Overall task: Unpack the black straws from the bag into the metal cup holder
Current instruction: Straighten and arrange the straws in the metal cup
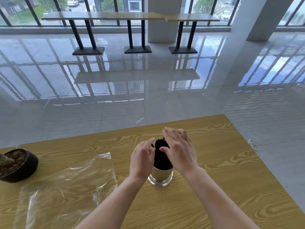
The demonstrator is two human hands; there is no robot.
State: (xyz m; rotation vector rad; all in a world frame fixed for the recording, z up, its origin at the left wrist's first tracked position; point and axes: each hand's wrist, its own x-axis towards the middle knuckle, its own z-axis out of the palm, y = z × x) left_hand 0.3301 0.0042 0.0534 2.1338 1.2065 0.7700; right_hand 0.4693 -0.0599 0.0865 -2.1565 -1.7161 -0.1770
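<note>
**Desk editor:** Where are the black straws (160, 157)?

**Photographer:** They stand upright in a tight bundle in the metal cup holder (160, 176). It sits on the wood-grain desk (222, 171), between the person's two hands.

**Desk editor:** And the grip?

**Photographer:** The right hand (179, 152) shows a wide grip. Its fingers are spread and straight over the top of the bundle, and the thumb touches the straws. The left hand (142, 160) lies against the bundle's other side with its fingers loosely bent. A stray straw (152, 145) leans out beside its fingertips, and I cannot tell whether that grip pinches it.

**Desk editor:** The bag?

**Photographer:** The clear plastic bag (66, 187) lies flat and crumpled on the desk, left of the left grip and apart from the holder. Farther left, a dark plant pot (21, 164) sits at the desk's edge.
</note>
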